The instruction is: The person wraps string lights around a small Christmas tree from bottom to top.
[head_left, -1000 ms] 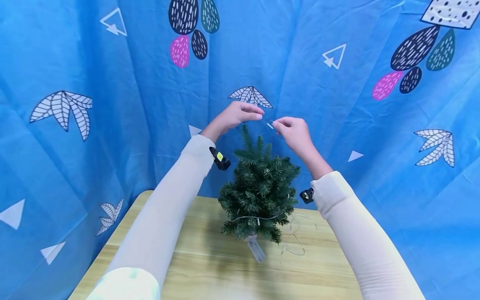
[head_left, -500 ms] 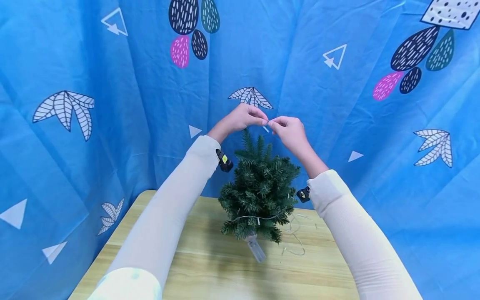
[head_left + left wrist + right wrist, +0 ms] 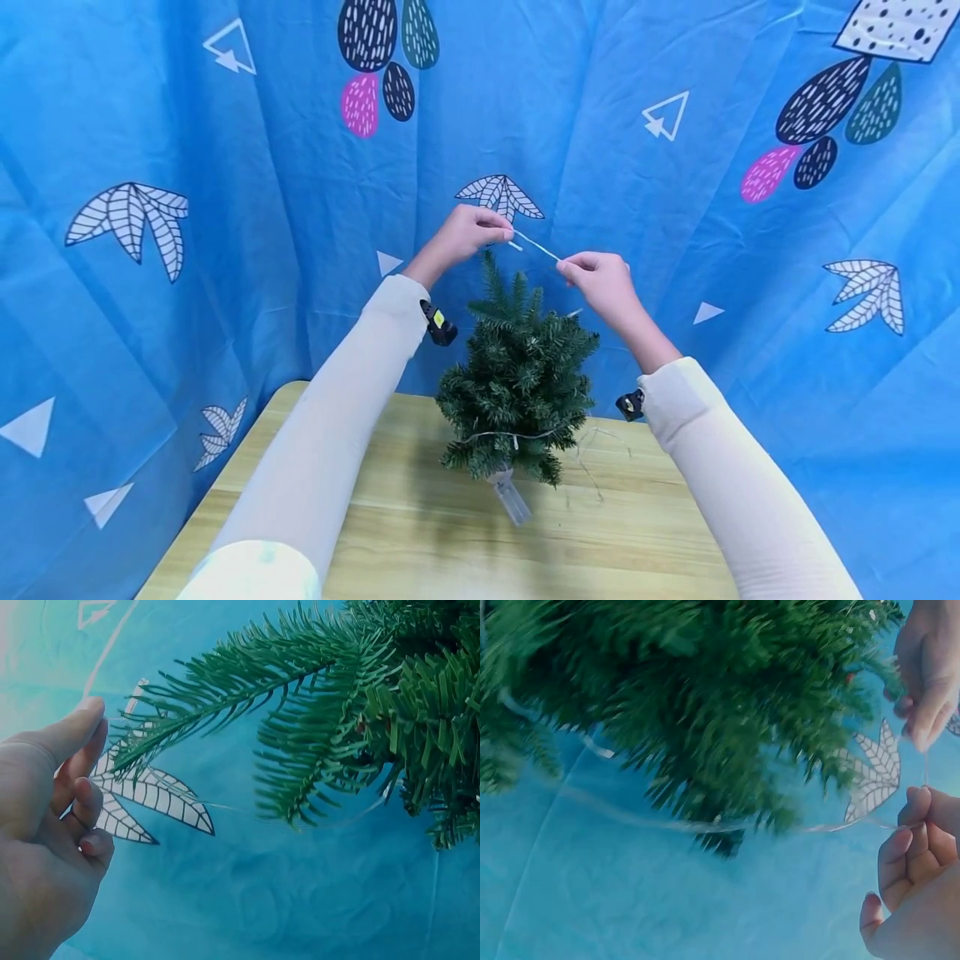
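Above a small green artificial Christmas tree (image 3: 525, 375), a thin pale wire of a light string (image 3: 537, 246) runs taut between both hands. My left hand (image 3: 467, 233) pinches it between thumb and fingertips, left of the treetop. A small white bulb (image 3: 515, 246) hangs just beside those fingers; the left wrist view also shows this bulb (image 3: 136, 696) close to a branch tip. My right hand (image 3: 602, 285) pinches the other end of the stretch, lower and to the right. In the right wrist view, more wire (image 3: 682, 825) trails from the right hand (image 3: 922, 885) past the branches.
A lower loop of the string (image 3: 491, 433) crosses the front of the tree. Loose wire (image 3: 588, 467) lies on the wooden table (image 3: 630, 542) at right. A clear plastic piece (image 3: 513, 500) sticks out below the branches. A patterned blue curtain (image 3: 300, 208) surrounds the table.
The hands came together at the wire, then parted, the left going left and the right going right and down. The wire is now stretched between them. Loose wire on the table has shifted.
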`<state>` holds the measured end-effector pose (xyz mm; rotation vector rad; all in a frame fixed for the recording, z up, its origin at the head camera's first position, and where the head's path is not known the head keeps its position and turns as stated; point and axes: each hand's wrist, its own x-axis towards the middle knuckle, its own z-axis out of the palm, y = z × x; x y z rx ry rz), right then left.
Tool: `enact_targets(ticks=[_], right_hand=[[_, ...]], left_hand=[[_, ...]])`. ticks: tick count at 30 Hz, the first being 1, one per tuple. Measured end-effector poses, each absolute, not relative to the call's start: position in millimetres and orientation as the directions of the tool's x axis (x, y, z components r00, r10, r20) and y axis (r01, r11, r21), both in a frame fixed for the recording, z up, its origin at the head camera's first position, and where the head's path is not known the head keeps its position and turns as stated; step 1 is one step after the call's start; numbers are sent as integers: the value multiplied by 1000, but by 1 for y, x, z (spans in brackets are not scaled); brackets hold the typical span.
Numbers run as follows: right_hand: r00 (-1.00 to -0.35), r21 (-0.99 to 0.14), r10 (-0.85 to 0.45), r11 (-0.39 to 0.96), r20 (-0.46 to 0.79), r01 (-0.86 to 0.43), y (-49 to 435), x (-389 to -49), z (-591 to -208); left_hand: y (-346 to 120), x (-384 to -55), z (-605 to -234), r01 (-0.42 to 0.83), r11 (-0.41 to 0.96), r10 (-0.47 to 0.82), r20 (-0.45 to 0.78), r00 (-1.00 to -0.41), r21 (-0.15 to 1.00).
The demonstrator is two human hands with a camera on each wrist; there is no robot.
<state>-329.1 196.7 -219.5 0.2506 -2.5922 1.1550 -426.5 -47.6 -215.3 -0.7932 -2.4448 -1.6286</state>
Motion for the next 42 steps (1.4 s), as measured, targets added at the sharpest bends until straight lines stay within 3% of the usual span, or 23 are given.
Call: enact_targets(ticks=[15,25,42], right_hand=[[-956,-706,-51,664,288,-247,241,-311,-233],[-943,-676,-101,673,317,-299,252,-296,-243],[-952,-604,-101,752,288,-263,281,-232,-249]], left_hand=[[-65,-431,-230,413,258,303,333,-893,873],[-68,-427,-236,402,253,252,341,-906,880],[-115,-408,-260,366,208,136,343,-929,907]])
